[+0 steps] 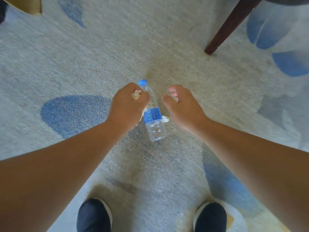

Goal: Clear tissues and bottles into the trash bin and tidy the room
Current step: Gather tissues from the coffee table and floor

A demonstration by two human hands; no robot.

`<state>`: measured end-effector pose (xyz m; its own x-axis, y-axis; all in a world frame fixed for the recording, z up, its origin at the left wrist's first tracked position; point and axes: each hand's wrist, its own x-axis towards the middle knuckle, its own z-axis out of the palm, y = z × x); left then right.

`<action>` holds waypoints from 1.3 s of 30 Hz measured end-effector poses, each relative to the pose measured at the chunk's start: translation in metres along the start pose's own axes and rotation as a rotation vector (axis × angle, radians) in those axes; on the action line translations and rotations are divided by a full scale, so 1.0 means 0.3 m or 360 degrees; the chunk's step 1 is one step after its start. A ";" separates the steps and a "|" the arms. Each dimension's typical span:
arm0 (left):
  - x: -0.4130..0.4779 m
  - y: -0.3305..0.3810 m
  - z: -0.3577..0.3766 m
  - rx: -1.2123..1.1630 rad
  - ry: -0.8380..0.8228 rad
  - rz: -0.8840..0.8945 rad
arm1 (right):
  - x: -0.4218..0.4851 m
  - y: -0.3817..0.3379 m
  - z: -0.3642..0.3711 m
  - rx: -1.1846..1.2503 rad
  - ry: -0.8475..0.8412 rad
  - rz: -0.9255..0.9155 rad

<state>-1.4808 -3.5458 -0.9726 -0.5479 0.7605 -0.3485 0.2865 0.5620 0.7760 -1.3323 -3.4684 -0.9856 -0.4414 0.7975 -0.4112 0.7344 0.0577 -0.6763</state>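
Down over the carpet point(100, 52), the left hand point(127, 106) is squeezing a tissue wad point(136, 95), its grip clenched tight round it. The same hand is seeming to pinch the bottle point(154, 121) by its neck too, just under the blue cap point(143, 82). I cannot tell for sure if the bottle is hanging in the air or lying on the carpet. The right hand point(183, 104) is hovering just beside the bottle, its grip released, its fingers spreading wide and holding nothing. A small tissue point(165, 118) is lying on the carpet, peeking out from behind the bottle, near the right hand. The trash bin is not showing anywhere. I am thinking the left hand is carrying too much. The bottle is smooth, and the soft wad is getting in the way of the fingers, so the bottle could be slipping out and rolling off toward the chair leg point(229, 25). The small tissue is half hiding, so it could be getting left behind. If the right hand is grabbing at it too fast, it could be bumping the bottle loose.
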 end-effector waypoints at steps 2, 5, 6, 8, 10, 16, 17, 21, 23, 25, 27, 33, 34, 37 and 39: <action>0.023 -0.040 0.024 -0.0009 -0.0014 0.0034 | 0.023 0.047 0.027 -0.0061 0.0002 -0.0017; 0.041 -0.084 0.044 -0.0017 -0.0029 0.0075 | 0.042 0.103 0.054 -0.0147 0.0001 0.0003; 0.044 -0.096 0.050 -0.0011 -0.0034 0.0080 | 0.048 0.118 0.061 -0.0178 -0.0010 0.0008; 0.051 -0.115 0.055 0.0008 -0.0042 0.0089 | 0.061 0.144 0.076 -0.0243 -0.0039 0.0013; 0.058 -0.127 0.056 0.0009 -0.0050 0.0091 | 0.078 0.168 0.090 -0.0309 -0.0060 0.0020; 0.065 -0.139 0.046 -0.0043 -0.0057 0.0073 | 0.114 0.241 0.134 -0.0520 -0.0179 0.0007; 0.063 -0.139 0.043 -0.0056 -0.0057 0.0063 | 0.118 0.252 0.142 -0.0549 -0.0203 0.0011; 0.064 -0.139 0.038 -0.0107 -0.0061 0.0039 | 0.135 0.287 0.170 -0.0573 -0.0245 0.0031; 0.066 -0.139 0.035 -0.0108 -0.0065 0.0033 | 0.142 0.297 0.181 -0.0613 -0.0217 -0.0001; 0.066 -0.142 0.033 -0.0112 -0.0069 0.0027 | 0.150 0.301 0.191 -0.0662 -0.0209 -0.0054; 0.066 -0.146 0.030 -0.0116 -0.0072 0.0023 | 0.155 0.298 0.197 -0.0684 -0.0205 -0.0084; 0.064 -0.151 0.031 -0.0154 -0.0108 0.0003 | 0.156 0.286 0.205 -0.0699 -0.0214 -0.0086; 0.065 -0.152 0.032 -0.0152 -0.0104 0.0005 | 0.155 0.283 0.198 -0.0664 -0.0208 -0.0064; 0.069 -0.153 0.032 -0.0140 -0.0089 0.0014 | 0.150 0.270 0.155 -0.0621 -0.0157 -0.0020; 0.071 -0.151 0.032 -0.0136 -0.0083 0.0023 | 0.145 0.250 0.117 -0.0614 -0.0068 -0.0019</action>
<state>-1.4978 -3.5519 -1.0201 -0.5018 0.7855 -0.3622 0.2247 0.5228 0.8223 -1.3145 -3.4504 -1.0757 -0.4664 0.7700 -0.4354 0.8653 0.2950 -0.4052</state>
